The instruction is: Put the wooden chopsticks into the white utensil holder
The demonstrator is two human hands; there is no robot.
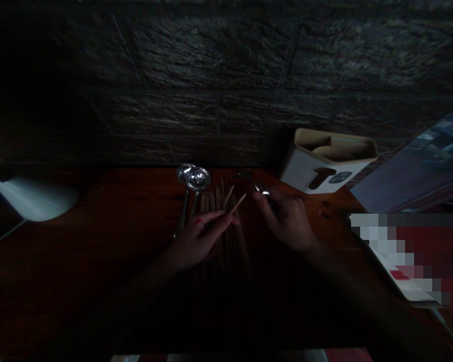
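Note:
My left hand (200, 236) is closed in a pinch on two thin wooden sticks (234, 200) that point up and to the right. It hovers over a row of several similar sticks (226, 236) lying on the dark red-brown table (98, 241). My right hand (287, 218) is closed around a small shiny metal utensil (260, 190), whose tip shows above the fingers. The two hands are close together, a short gap apart.
Two metal perforated ladles (194, 178) lie left of the sticks. A white utensil holder (326, 161) stands at the back right by the dark stone wall. A pale object (33, 198) sits far left; papers (407, 251) lie at the right.

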